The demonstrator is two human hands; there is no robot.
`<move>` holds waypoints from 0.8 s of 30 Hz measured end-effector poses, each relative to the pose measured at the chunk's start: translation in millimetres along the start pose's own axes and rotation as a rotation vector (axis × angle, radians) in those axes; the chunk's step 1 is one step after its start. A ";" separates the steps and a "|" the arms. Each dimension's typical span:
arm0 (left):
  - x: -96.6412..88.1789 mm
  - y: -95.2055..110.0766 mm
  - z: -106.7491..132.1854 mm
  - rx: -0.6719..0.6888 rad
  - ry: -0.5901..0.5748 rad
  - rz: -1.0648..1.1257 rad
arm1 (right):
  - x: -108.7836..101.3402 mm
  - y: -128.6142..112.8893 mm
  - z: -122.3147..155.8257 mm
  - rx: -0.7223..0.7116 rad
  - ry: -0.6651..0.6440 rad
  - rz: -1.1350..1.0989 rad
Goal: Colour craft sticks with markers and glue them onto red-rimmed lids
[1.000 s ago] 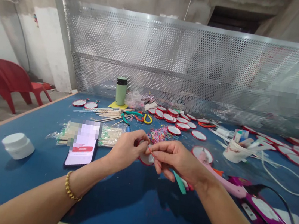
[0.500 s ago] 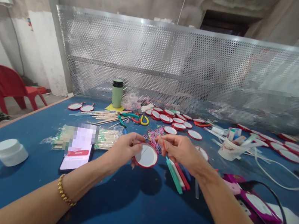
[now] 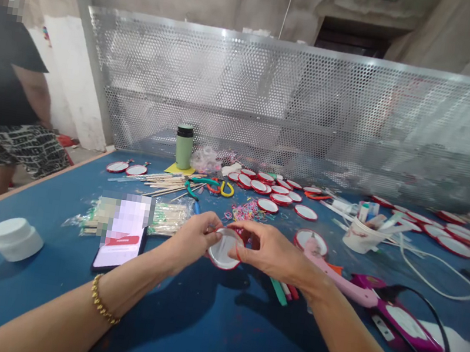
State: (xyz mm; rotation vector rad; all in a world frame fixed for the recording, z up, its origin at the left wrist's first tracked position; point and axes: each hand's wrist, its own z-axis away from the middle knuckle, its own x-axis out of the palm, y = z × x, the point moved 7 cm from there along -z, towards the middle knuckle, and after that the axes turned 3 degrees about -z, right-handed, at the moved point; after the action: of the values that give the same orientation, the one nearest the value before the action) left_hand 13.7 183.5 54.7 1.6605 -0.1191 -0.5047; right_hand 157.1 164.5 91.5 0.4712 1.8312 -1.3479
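Head: right fingers now on disc

A single head-worn camera looks forward and down over a table, the wearer's left hand and right hand close at mid-frame, a panel facing it beyond.

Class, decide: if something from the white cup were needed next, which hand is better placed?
Probably the right hand: it is nearer the white cup, on its own side. The left hand grips the red-rimmed disc, so could steady it.
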 end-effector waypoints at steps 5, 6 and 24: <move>-0.7 0.6 -0.9 0.071 0.008 -0.080 | 5.1 -8.8 0.2 -0.041 0.013 -0.047; -1.3 0.6 -1.3 0.080 0.017 -0.105 | 5.9 -8.4 -0.4 -0.039 0.013 -0.063; -25.6 37.7 10.9 0.258 0.340 -0.344 | 12.7 -10.9 -5.5 0.043 0.138 -0.220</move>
State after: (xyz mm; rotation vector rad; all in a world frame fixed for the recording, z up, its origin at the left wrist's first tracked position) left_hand -5.6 176.6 96.9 2.0088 0.3717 -0.4691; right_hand 139.7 163.7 89.1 0.4027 2.0175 -1.5379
